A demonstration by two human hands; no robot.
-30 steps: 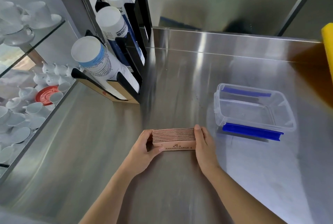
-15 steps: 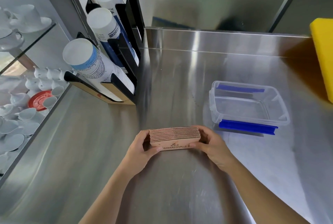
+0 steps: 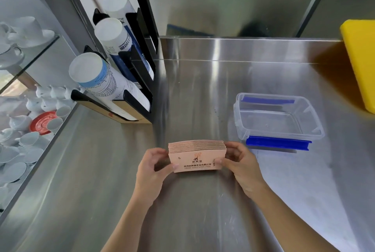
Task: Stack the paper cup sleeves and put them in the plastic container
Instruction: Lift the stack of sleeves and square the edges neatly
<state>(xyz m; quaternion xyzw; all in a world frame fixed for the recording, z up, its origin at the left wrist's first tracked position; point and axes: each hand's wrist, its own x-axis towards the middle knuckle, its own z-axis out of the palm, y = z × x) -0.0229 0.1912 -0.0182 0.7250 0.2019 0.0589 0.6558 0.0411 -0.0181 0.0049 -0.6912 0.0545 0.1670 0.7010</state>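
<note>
A neat stack of pink paper cup sleeves (image 3: 195,155) stands on edge, printed face toward me, just above the steel counter. My left hand (image 3: 151,167) grips its left end, thumb on the front face. My right hand (image 3: 239,162) grips its right end, thumb on the front and fingers behind. The clear plastic container (image 3: 278,119) with blue clips sits open, with nothing inside, to the right and a little farther back, apart from the stack.
A black rack with three tubes of paper cups (image 3: 113,65) stands at the back left. A glass case of white cups and saucers (image 3: 22,130) runs along the left edge. A yellow board (image 3: 361,63) leans at the far right. The steel backsplash (image 3: 243,49) closes the rear.
The stack has been lifted and tipped so its printed front faces me. My right hand shifted from a flat press on the end to a thumb-and-finger grip.
</note>
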